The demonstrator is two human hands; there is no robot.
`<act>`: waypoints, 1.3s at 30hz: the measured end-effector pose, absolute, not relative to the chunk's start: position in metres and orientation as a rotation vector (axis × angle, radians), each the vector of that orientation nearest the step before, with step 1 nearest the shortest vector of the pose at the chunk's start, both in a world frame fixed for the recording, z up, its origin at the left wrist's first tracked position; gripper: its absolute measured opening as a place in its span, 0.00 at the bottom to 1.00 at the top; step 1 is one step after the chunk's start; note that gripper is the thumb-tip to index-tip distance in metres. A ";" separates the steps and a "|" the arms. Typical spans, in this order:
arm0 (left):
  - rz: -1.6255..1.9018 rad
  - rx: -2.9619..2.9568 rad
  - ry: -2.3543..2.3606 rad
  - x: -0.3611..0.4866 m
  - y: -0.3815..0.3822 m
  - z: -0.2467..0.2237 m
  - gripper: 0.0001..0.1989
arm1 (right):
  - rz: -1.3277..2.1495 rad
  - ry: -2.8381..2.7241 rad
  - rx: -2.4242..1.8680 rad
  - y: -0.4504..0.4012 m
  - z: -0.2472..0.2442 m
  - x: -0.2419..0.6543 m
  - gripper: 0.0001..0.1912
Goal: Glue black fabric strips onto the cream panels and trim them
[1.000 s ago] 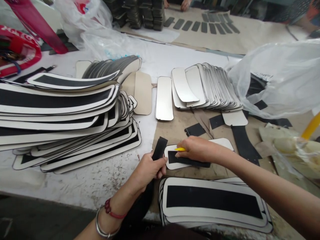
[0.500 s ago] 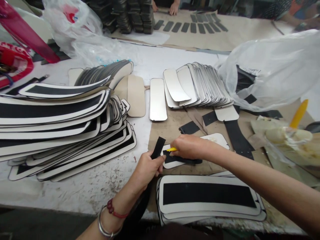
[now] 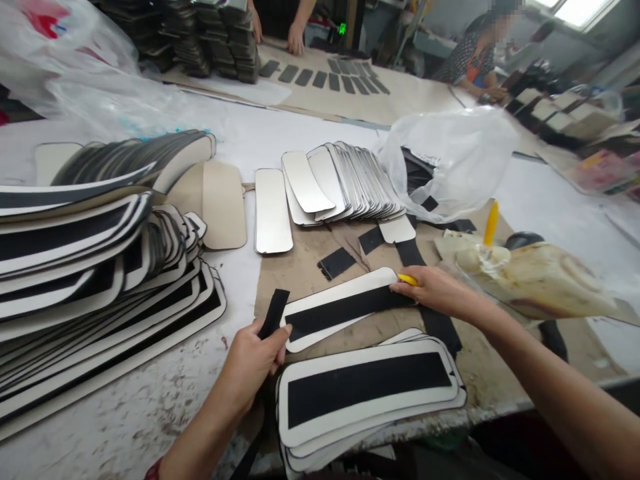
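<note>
A white rounded panel [image 3: 345, 287] lies on brown paper with a black strip [image 3: 340, 310] along its length. My left hand [image 3: 260, 350] is closed on a second black strip [image 3: 275, 313], its thumb at the panel's left end. At the right end, my right hand [image 3: 425, 288] pinches the strip's end and also holds a yellow tool [image 3: 407, 279], mostly hidden by the fingers. Just in front sits a stack of white panels with black centres [image 3: 370, 390].
Large panel piles [image 3: 100, 300] fill the left. Blank white panels [image 3: 350, 183] stand behind, beside a clear plastic bag [image 3: 455, 160]. A glue-stained container [image 3: 530, 270] with a yellow handle [image 3: 491, 222] is at right. Another person's hand [image 3: 296, 39] rests on the far table.
My right hand has moved right along the panel, and the black strip now lies stretched out over it. The camera view has turned right. My left hand keeps its place at the left end.
</note>
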State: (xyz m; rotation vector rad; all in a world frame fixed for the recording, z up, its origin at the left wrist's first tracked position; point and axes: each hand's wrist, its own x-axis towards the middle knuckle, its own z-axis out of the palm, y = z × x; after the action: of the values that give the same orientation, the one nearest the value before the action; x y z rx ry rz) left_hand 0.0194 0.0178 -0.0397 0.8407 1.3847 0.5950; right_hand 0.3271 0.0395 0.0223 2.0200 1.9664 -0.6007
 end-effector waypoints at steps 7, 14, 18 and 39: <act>0.515 0.925 1.422 0.020 0.018 -0.038 0.20 | -0.319 1.935 2.028 0.046 0.010 0.310 0.16; 0.425 0.925 1.461 0.018 0.019 -0.043 0.23 | -0.306 1.959 1.945 0.054 0.004 0.311 0.15; 0.385 0.925 1.479 0.017 0.019 -0.046 0.25 | -0.323 1.982 1.917 0.057 0.001 0.313 0.14; 0.403 0.940 1.481 0.017 0.019 -0.044 0.26 | -0.252 1.826 2.225 0.051 0.017 0.343 0.19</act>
State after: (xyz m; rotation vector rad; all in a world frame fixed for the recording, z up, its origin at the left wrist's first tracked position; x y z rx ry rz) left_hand 0.0167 0.0194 -0.0444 0.9400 1.4809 0.4032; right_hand 0.3428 0.0505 0.0170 2.2251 1.8265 -0.2518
